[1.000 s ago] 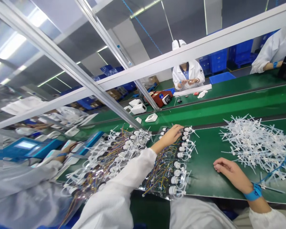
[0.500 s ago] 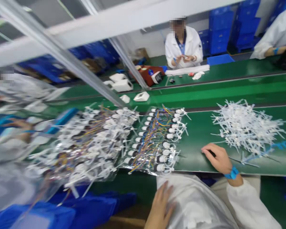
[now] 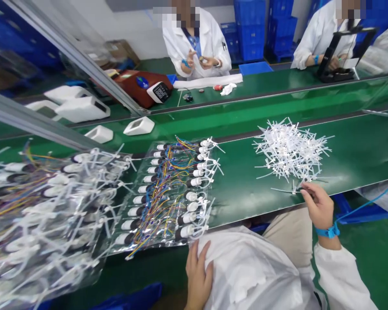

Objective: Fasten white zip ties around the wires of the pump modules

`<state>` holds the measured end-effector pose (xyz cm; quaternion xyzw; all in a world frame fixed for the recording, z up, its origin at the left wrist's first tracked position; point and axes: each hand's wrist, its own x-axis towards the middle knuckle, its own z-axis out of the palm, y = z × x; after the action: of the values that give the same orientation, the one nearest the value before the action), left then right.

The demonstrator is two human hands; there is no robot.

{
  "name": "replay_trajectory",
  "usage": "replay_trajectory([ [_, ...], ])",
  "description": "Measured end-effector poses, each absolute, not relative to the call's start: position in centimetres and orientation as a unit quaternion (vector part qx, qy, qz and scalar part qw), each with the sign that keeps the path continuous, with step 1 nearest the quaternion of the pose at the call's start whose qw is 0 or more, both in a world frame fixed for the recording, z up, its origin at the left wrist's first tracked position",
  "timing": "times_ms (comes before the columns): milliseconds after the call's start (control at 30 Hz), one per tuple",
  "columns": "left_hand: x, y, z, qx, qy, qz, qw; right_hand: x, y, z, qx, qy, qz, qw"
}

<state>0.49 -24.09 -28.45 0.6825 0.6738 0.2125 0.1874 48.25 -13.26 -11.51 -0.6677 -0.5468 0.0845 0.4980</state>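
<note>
My right hand (image 3: 320,204), a blue band at its wrist, is at the near edge of a pile of thin white tubes with small white connectors (image 3: 289,148). Its thumb and forefinger come together at one white tube piece (image 3: 294,189) lying in front of the pile. The exact contact is partly hidden by the fingers. My left hand (image 3: 198,273) lies on the white coat over my lap, fingers a little apart, holding nothing. Between the hands and farther left, small white-and-black cylinders with coloured wires and tubes (image 3: 171,193) lie in rows on clear plastic.
A heap of similar wired parts (image 3: 58,215) covers the left of the green bench (image 3: 239,185). White device housings (image 3: 139,125) stand behind, near a metal post (image 3: 93,64). Across the bench, co-workers in white coats (image 3: 210,38) work; one sits by a black stand (image 3: 336,60).
The view has swung to the right. My right hand has moved from bare bench beside the pile to the tube piece at its near edge. My left hand stays on the coat.
</note>
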Motion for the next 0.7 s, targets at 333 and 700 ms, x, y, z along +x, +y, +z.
replay_trajectory([
  [333, -0.3, -22.5, -29.8, 0.744, 0.622, 0.193, 0.151, 48.0, -12.5, -13.3, -0.634, -0.609, 0.041, 0.474],
  [700, 3.2, -21.1, -28.2, 0.648, 0.720, 0.210, 0.133, 43.7, -6.5, -10.5, -0.495, -0.739, 0.136, 0.436],
])
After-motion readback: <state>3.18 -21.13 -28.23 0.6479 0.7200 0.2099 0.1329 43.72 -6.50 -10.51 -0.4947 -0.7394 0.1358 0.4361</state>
